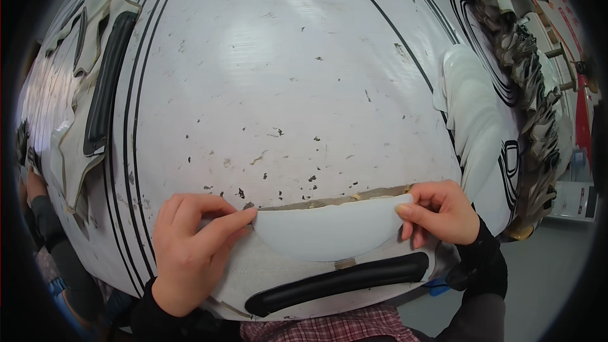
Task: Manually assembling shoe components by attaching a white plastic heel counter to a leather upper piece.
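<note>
Head view, lower centre: I've left hand point(191, 244) and right hand point(446, 213) pinching the panel point(332, 231); likely aligning, next wanting even tension.

Place: a workshop, by the look of it, handling cut sheet material
Worktable point(253, 88): broad, white, scuffed and flecked with dark marks
Right side: a fanned stack of pale pieces point(475, 107), then a dense row of grey-brown layers point(539, 104)
Left edge: another person's sleeve point(53, 231) beside the table
</note>
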Demonstrator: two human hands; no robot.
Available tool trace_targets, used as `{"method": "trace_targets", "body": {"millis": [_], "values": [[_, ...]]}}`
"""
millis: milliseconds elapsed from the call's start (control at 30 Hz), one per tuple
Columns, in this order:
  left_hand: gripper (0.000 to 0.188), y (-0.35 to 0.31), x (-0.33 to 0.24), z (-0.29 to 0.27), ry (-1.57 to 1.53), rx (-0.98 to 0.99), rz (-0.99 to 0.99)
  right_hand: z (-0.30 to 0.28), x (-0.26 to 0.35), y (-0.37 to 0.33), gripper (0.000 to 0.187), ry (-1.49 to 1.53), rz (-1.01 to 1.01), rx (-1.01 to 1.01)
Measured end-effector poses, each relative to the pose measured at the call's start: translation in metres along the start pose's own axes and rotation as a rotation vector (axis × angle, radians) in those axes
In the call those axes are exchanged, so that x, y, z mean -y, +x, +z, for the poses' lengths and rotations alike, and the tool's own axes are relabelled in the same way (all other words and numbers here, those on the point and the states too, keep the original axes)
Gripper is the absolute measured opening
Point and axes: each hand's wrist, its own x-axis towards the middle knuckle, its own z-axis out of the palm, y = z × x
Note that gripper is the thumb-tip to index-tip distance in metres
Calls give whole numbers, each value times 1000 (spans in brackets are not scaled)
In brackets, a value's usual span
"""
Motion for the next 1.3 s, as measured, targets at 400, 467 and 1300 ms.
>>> {"method": "trace_targets", "body": {"millis": [400, 467, 1300], "values": [[30, -2, -3, 1, 11, -11, -29, 0, -5, -2, 27, -125, -149, -28], [31, -2, -3, 1, 6, -12, -33, 2, -4, -2, 27, -114, -124, -43], [43, 1, -7, -6, 99, 37, 15, 8, -9, 0, 29, -43, -110, -110]]}}
